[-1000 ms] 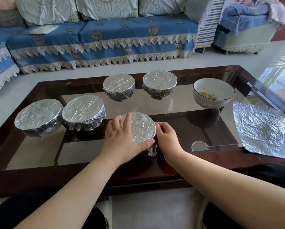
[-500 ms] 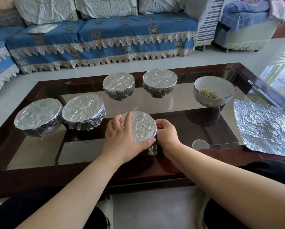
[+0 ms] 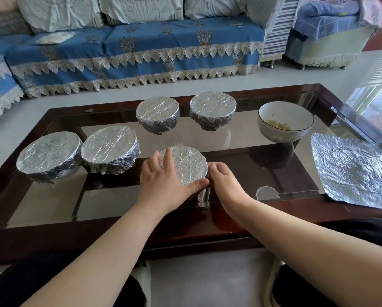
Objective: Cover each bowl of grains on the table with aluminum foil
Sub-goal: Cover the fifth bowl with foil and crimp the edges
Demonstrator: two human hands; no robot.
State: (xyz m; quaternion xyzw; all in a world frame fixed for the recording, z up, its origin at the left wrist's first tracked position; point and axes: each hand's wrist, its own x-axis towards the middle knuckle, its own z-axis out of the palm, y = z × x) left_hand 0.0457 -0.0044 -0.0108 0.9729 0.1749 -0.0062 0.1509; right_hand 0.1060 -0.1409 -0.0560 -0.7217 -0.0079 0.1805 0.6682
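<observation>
A small foil-covered bowl (image 3: 186, 165) stands near the table's front edge. My left hand (image 3: 163, 182) grips its left side, thumb along the front rim and fingers over the top. My right hand (image 3: 224, 185) presses the foil against its right side with curled fingers. Several other foil-covered bowls stand behind: two large ones at left (image 3: 49, 155) (image 3: 110, 148) and two smaller ones farther back (image 3: 157, 113) (image 3: 212, 107). A white bowl (image 3: 285, 122) with yellow grains stands uncovered at right. A loose crinkled foil sheet (image 3: 354, 169) lies at the right edge.
The glass-topped table (image 3: 119, 204) has a dark wooden frame. A blue sofa (image 3: 141, 52) with lace trim stands beyond it, and a bench with blankets (image 3: 325, 29) at far right. My knees sit below the table's front edge.
Both hands stay on the small bowl. My right hand has slid slightly along its right side, fingers curling tighter on the foil.
</observation>
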